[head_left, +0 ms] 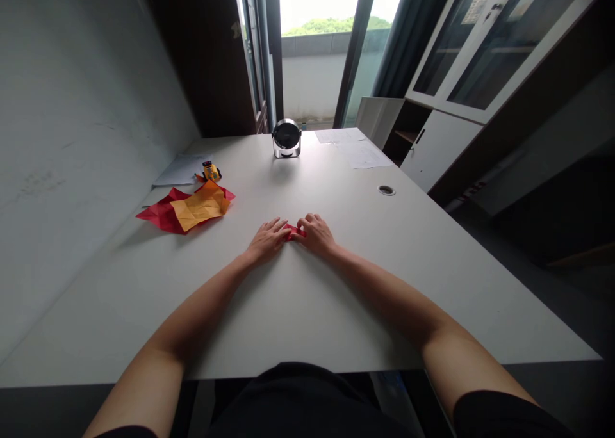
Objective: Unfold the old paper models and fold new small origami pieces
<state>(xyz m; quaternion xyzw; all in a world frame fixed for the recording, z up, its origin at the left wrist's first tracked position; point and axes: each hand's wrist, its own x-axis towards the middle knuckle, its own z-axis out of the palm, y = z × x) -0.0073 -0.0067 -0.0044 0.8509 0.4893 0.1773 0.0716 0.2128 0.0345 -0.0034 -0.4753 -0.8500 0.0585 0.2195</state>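
A small piece of folded red paper lies on the white table between my two hands. My left hand rests palm down at its left end, with thumb and fingertips holding the paper against the tabletop. At the right end, the curled fingers and thumb of my right hand pinch the paper. Parts of the paper are hidden under my fingers, so its exact folded shape cannot be made out.
Creased red paper and orange paper lie at the left, near a small yellow toy. A round black device on a metal stand stands at the back. Sheets lie at the far right, near a cable hole.
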